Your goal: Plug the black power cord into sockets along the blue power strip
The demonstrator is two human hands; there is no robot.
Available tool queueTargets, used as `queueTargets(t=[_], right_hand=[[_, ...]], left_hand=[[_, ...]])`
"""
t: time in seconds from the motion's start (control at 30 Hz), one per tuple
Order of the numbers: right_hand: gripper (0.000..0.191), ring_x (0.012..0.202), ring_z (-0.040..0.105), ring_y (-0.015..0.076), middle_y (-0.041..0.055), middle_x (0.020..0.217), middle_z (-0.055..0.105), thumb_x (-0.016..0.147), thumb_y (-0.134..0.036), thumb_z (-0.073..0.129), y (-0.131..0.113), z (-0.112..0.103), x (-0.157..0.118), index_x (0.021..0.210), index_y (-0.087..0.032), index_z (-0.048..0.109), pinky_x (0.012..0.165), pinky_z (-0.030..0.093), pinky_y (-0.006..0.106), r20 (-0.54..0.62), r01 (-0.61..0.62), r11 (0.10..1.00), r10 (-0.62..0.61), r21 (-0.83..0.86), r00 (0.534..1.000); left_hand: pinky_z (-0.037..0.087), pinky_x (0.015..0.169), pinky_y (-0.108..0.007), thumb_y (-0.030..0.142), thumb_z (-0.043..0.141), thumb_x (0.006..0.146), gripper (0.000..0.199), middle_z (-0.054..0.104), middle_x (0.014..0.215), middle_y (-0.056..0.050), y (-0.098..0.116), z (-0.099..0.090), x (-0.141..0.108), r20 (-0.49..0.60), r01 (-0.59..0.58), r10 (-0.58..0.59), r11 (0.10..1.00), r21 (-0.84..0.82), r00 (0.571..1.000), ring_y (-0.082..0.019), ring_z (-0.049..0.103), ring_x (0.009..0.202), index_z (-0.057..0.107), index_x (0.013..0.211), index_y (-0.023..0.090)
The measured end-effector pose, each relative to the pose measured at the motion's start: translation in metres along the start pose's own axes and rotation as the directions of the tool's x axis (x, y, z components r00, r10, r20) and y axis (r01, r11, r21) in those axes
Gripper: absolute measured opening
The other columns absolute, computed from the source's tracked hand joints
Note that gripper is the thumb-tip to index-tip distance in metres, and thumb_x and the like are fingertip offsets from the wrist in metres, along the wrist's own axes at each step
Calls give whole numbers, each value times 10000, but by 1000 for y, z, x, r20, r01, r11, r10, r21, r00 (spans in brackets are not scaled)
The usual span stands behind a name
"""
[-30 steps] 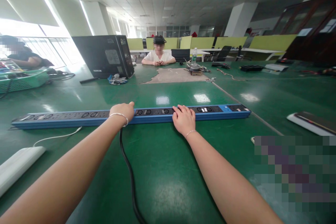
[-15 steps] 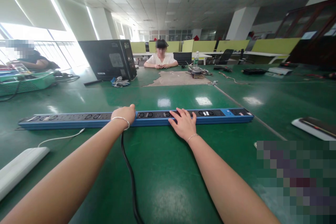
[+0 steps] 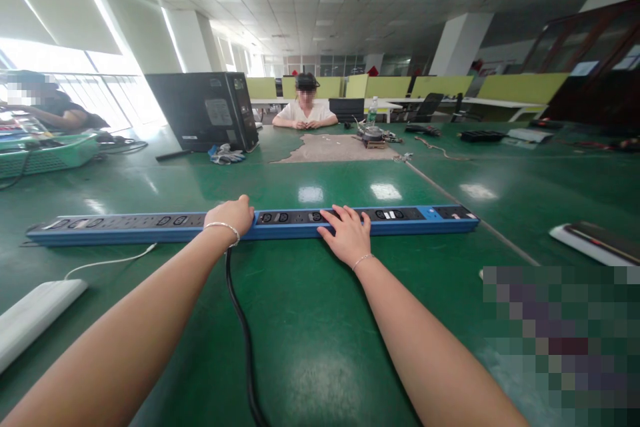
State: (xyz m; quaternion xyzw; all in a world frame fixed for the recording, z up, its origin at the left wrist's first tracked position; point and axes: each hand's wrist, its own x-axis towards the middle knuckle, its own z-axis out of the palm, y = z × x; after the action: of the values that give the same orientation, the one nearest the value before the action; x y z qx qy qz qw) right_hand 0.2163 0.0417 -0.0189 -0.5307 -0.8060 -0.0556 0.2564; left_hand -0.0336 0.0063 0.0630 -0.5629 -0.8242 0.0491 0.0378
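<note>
A long blue power strip (image 3: 300,232) with a black socket face lies across the green table in front of me. My left hand (image 3: 231,217) is closed over its middle, fingers curled with the thumb on top. From beneath that hand a black power cord (image 3: 243,327) runs down toward me; its end is hidden in my grip. To the right, my right hand (image 3: 349,233) rests on the strip with its fingers spread across the sockets, holding nothing.
A white block-like device (image 3: 40,310) with a white cable (image 3: 107,263) is at left. A black computer case (image 3: 205,110), gloves (image 3: 227,154) and a green basket (image 3: 50,157) stand farther back. Another person (image 3: 306,110) sits opposite. At right lies a dark-topped white object (image 3: 597,245).
The view has shifted slightly, moving the whole scene a little to the left. Both hands keep their places on the strip, with the left still closed and the right still spread.
</note>
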Motion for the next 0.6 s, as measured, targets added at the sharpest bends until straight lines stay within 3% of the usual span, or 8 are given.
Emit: queueTargets(t=[0.23,0.33,0.47,0.53,0.6], right_hand=[[393,1260,359,239,-12,1362,484,873,-538,435,0,0,0,1232,-412,533,1036,157,506,8,-6,1000,6,-1,1000],[391,1252,367,237,-15,1361,485,872,-538,438,1,0,0,1230,-413,534,1038,158,502,-1,-3,1000,3,-3,1000],[387,1252,368,233,-18,1356,489,870,-534,443,1,1,0,1224,-412,540,1037,161,494,2,1,1000,-1,-14,1000],[389,1254,367,235,-12,1358,488,871,-532,444,1,1,0,1225,-406,543,1034,163,495,0,-1,1000,1,-15,1000],[392,1253,367,242,-5,1356,491,872,-531,440,1,1,1,1226,-398,547,1029,166,499,-1,-4,1000,4,-12,1000]], left_hand=[[470,738,-400,409,230,859,449,666,1014,-194,3,7,-2,-33,65,-67,996,-58,997,-309,632,933,536,1078,164],[467,743,-409,405,221,869,443,674,968,-189,8,1,-11,-55,94,-99,992,-86,994,-310,636,917,524,1090,167],[462,745,-450,443,157,889,509,669,916,-180,4,-44,-27,-266,148,-191,974,-173,945,-319,633,884,500,1134,156],[459,763,-444,487,195,884,522,653,962,-168,-8,-73,-28,-367,91,-165,973,-211,916,-310,616,916,524,1107,148],[452,794,-410,484,265,873,497,640,996,-146,-27,-93,-23,-368,24,-99,979,-204,925,-273,595,944,568,1041,128]])
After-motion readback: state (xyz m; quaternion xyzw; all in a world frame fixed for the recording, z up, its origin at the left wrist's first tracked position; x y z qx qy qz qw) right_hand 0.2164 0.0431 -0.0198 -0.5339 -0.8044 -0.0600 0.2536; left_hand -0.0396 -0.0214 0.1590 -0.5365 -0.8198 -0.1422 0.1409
